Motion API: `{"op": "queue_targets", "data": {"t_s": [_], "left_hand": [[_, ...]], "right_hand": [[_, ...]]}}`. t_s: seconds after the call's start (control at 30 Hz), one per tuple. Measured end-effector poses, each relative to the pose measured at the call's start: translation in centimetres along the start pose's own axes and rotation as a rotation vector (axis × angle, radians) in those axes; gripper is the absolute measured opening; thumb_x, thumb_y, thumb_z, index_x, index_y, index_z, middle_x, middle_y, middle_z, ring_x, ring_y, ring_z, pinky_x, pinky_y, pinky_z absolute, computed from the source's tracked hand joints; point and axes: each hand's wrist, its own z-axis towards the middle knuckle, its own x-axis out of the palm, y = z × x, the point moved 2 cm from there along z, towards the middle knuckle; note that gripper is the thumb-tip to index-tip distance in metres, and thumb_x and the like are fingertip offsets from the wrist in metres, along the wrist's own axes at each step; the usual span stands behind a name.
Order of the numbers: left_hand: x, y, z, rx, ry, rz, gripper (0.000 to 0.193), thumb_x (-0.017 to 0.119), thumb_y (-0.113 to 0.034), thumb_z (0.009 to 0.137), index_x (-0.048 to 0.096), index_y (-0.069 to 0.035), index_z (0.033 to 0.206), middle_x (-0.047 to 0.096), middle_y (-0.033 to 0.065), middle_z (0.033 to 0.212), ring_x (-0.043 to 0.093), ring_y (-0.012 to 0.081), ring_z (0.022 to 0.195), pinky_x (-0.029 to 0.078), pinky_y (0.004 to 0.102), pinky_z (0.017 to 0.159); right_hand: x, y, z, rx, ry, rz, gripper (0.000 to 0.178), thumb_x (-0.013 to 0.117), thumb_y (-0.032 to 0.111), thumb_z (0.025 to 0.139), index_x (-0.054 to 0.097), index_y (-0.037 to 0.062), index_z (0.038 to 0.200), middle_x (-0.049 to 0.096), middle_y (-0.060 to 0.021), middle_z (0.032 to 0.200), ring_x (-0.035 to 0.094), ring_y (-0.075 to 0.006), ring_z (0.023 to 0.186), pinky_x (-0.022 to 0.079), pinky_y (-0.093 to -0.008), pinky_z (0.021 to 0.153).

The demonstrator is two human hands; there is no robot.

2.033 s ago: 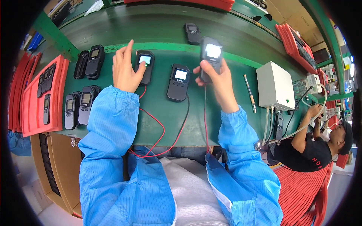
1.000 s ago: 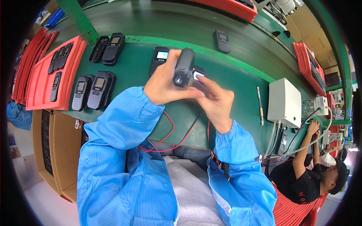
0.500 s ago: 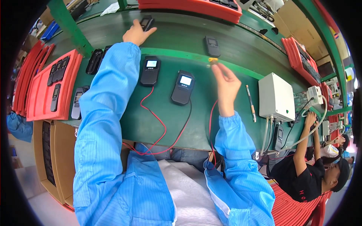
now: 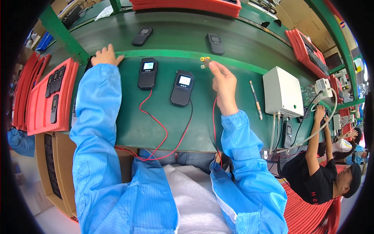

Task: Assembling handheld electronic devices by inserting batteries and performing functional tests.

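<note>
We pinch yellow-tipped clip [image 4: 205, 62] at far end of right hand [image 4: 225, 82], can't tell left hand's grip [image 4: 104, 59], bench [image 4: 202, 126] mostly open toward near edge [image 4: 202, 150].

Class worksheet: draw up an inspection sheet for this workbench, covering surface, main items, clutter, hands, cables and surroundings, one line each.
Surface: green bench top; spills: nothing seen.
Main items: left device and right device lie with screens lit.
Clutter: pen-like stick, left of the white box.
Hands: right hand pinches a small connector with yellow parts; left hand is at the rear left, its contact hidden.
Cables: a lead runs from each lit device; a red lead rises toward the right hand, upper end hidden.
Surroundings: red trays at left, co-worker at right.
</note>
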Motion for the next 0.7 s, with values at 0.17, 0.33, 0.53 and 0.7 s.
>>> {"op": "queue_targets", "data": {"t_s": [0.17,0.33,0.53,0.7], "left_hand": [[0.9,2.3,-1.9,0.008,0.054,-0.126,0.096,0.072,-0.046,0.081,0.015,-0.024,0.154,0.052,0.0116,0.136,0.051,0.0352,0.123,0.048,0.0484,0.095],[2.3,4.3,0.2,-0.15,0.106,-0.261,0.103,0.079,-0.036,0.076,0.013,-0.025,0.154,0.055,0.0163,0.133,0.055,0.0389,0.118,0.048,0.0493,0.095],[2.8,5.5,1.1,-0.035,0.101,-0.427,0.098,0.079,-0.029,0.075,0.02,-0.028,0.153,0.057,0.0206,0.13,0.058,0.0398,0.115,0.049,0.0462,0.095],[-1.3,1.5,-2.0,0.279,0.111,-1.248,0.096,0.08,-0.02,0.073,0.027,-0.022,0.153,0.053,0.0226,0.134,0.057,0.0324,0.118,0.045,0.0409,0.1]], "right_hand": [[0.3,-0.4,-0.2,-0.028,0.042,-0.068,0.035,0.073,0.024,0.089,0.067,-0.0004,0.113,0.037,0.0131,0.056,0.024,0.0008,0.045,0.013,-0.0229,0.043],[0.6,-0.8,0.3,-0.058,0.041,-0.095,0.034,0.072,0.023,0.089,0.067,-0.0004,0.113,0.037,0.0135,0.055,0.024,0.0011,0.045,0.013,-0.0226,0.043],[0.8,-0.5,-0.1,-0.137,0.054,-0.154,0.029,0.072,0.022,0.089,0.07,0.0022,0.11,0.052,0.0104,0.058,0.03,0.0025,0.048,0.017,-0.0216,0.044],[1.1,-1.2,-0.2,-0.163,0.086,-0.202,0.025,0.072,0.018,0.089,0.071,0.0006,0.107,0.063,0.005,0.065,0.035,0.0032,0.052,0.021,-0.0199,0.046]]}}
